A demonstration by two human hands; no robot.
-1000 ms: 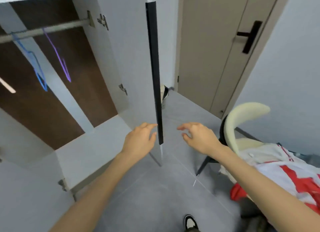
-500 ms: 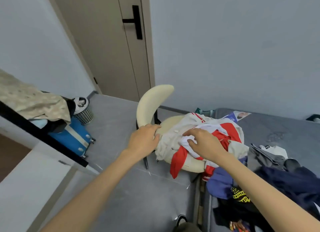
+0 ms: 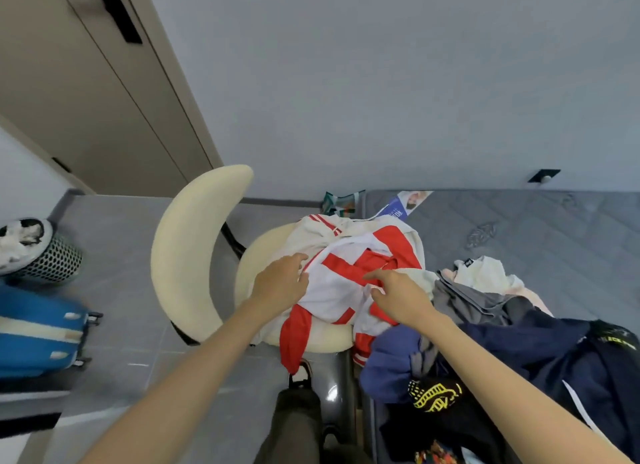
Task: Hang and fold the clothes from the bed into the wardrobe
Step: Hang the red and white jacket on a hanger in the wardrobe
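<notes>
A red and white garment [image 3: 341, 283] lies heaped on the seat of a cream chair [image 3: 187, 256] beside the bed [image 3: 554, 228]. My left hand [image 3: 280, 283] rests on the garment's left edge with its fingers loosely spread. My right hand [image 3: 398, 295] is on the garment's right side, index finger out, thumb and other fingers curled into the cloth. More clothes lie on the bed: a grey piece [image 3: 464, 301], a pale piece [image 3: 488, 273], a dark navy one [image 3: 540, 353], a blue one [image 3: 388, 370] and a black one with a yellow print [image 3: 433, 394]. The wardrobe is out of view.
A blue suitcase [image 3: 38, 332] lies on the floor at left, with a mesh bin [image 3: 41, 252] behind it. A closed beige door [image 3: 86, 93] stands at the back left. A leaflet [image 3: 408, 200] lies at the bed's head. My own leg [image 3: 294, 425] is below.
My view has swung right, from the open wardrobe to the chair and bed. Both hands have come down onto the red and white garment, and the cloth now lies more spread out.
</notes>
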